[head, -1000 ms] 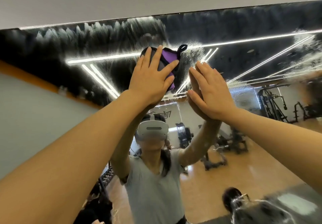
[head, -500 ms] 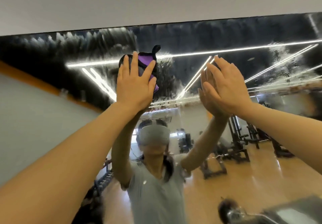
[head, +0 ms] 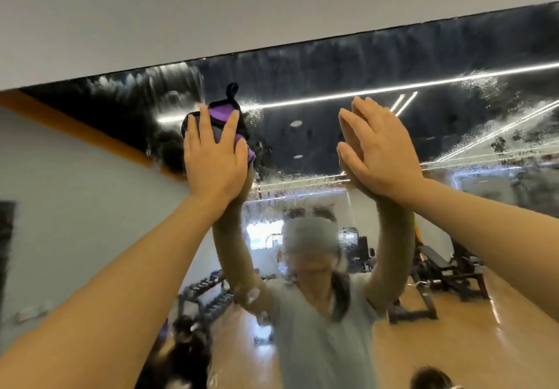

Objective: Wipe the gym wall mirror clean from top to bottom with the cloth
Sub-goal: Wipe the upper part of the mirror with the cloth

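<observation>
Purple-and-black cloth (head: 225,122) pressed flat to the upper part of the wall mirror (head: 348,134), just under its top edge, a small black loop standing up from its upper corner. Left hand (head: 213,158) spread over it, palm toward the glass, fingers straight and slightly fanned, thumb out to the right along the cloth's lower purple edge. Left forearm rising steeply from the lower left corner, wrist nearly straight. Right hand (head: 378,149) raised beside it at about the same height, well apart from the cloth, fingers straight and close together, flat against the glass and meeting its own reflection; holding nothing. Right forearm coming in from the right edge, sloping up to the wrist. Wet streaks and droplets smeared across the dark upper band of glass around both hands. Grey wall (head: 211,10) above the mirror's slanted top edge. Reflected below: both raised arms, a grey shirt, wooden floor, a dumbbell rack (head: 205,298) and a bench (head: 438,270).
</observation>
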